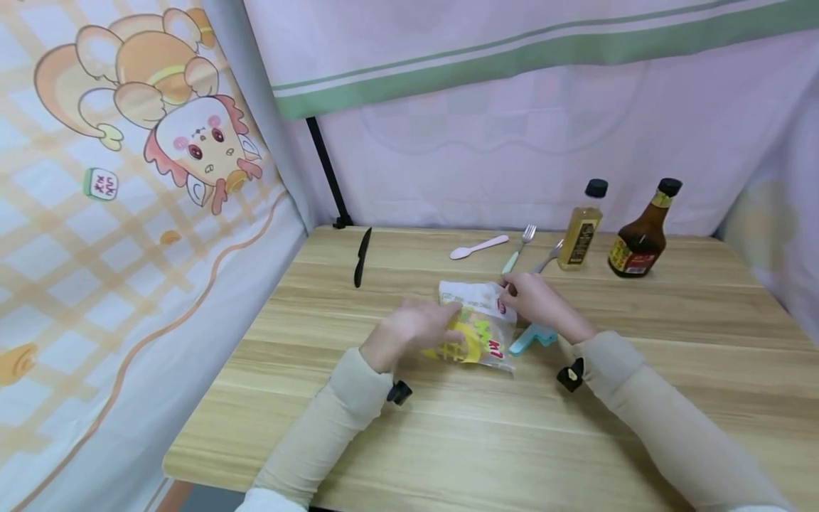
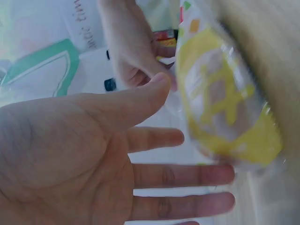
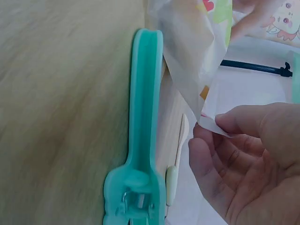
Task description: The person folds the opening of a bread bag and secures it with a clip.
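- Snack bag (image 1: 476, 328) lies flat at mid-table, the landmark here.
- Left hand (image 1: 419, 328) on the bag's near-left end, fingers nearly straight and spread, thumb (image 2: 140, 101) against the wrapper: steadying it, probably, not gripping.
- Right hand (image 1: 537, 302) pinches the bag's far-right corner (image 3: 213, 123), likely to pull the film taut.
- Teal clip (image 1: 532, 337) lies just right of the bag, within reach.
- Fork (image 1: 520, 249), spoon (image 1: 478, 247), two bottles (image 1: 611, 227) lie behind the bag; knife (image 1: 362, 257) far-left.
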Demonstrator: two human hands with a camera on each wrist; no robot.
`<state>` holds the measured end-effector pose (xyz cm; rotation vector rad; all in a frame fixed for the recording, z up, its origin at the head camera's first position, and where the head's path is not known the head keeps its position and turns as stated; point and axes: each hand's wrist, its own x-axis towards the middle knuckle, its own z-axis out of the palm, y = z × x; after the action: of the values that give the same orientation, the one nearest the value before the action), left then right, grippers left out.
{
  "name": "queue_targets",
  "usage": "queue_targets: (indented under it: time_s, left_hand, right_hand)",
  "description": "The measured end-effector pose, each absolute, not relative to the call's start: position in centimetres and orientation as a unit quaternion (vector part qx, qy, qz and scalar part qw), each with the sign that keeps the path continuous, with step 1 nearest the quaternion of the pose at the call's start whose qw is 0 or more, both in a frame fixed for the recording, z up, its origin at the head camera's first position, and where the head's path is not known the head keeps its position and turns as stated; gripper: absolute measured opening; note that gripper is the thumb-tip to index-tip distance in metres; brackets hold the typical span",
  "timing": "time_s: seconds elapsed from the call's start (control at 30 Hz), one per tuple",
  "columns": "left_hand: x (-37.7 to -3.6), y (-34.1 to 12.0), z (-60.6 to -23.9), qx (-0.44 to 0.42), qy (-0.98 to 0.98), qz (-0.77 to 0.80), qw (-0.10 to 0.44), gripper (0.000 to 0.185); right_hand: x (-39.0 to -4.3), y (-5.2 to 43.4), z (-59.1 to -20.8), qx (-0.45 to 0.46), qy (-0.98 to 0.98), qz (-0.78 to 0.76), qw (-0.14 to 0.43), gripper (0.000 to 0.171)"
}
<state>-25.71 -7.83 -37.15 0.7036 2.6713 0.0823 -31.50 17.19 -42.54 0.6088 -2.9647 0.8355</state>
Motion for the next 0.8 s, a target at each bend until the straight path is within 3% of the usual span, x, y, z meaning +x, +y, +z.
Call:
queue_targets:
  time_s: [0.13, 0.43, 0.8]
  left_hand:
    - [-27.3, -8.6, -36.9, 0.249, 0.946, 0.101, 0.18, 0.066]
    - [-33.8, -8.5, -39.3, 0.311, 0.914, 0.248, 0.078, 0.057]
    - [-36.4, -8.2, -41.5, 0.34, 0.871, 0.344, 0.088, 0.046]
  right_hand:
    - [-31.9, 16.9, -42.6, 0.2, -0.938, 0.282, -0.002, 0.017]
    - [-32.7, 16.0, -42.7, 0.245, -0.922, 0.299, 0.02, 0.022]
    - [-33.8, 14.7, -42.6, 0.265, -0.903, 0.334, 0.044, 0.018]
